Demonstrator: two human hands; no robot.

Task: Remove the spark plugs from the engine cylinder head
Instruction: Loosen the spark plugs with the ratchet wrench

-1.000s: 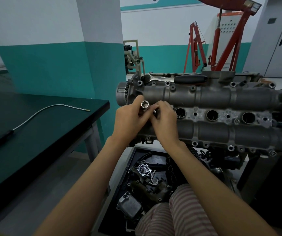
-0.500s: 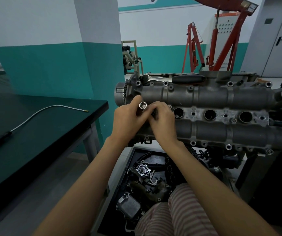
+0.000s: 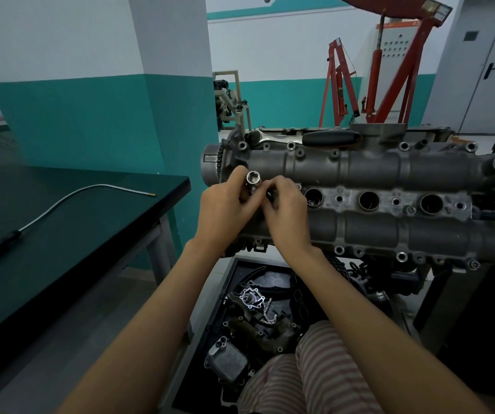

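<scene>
Head view shows both hands meeting over the left end of the engine cylinder head (image 3: 359, 174), which lies across its stand with two cam housings running left to right and a row of plug wells between them. A silver socket (image 3: 253, 178) is held in the grip of the left hand (image 3: 225, 213), the fingers curled round its barrel and its open mouth turned up toward the camera. The right hand (image 3: 286, 215) is closed with thumb and fingertips pinched on a small dark part (image 3: 270, 195) just beside the socket; whether that part is a spark plug cannot be told, since most of it is hidden by the fingers. Three wells (image 3: 368, 201) stand open to the right of the hands, and the leftmost well is covered by them, so no plug can be seen in the head. A ratchet handle (image 3: 329, 138) is laid loose along the far edge of the head. Directly below the hands an open tray of engine parts (image 3: 255, 309) is seen. A slip is judged to be the main risk: if the pinch loosens while the dark part is worked against the socket, it could be dropped into the tray or into an open well, where retrieval would be awkward. The ratchet could also be knocked off its perch if the head is jolted. A flexible pick-up tool (image 3: 70, 201) lies well apart on the dark surface (image 3: 97, 249) to the left.
</scene>
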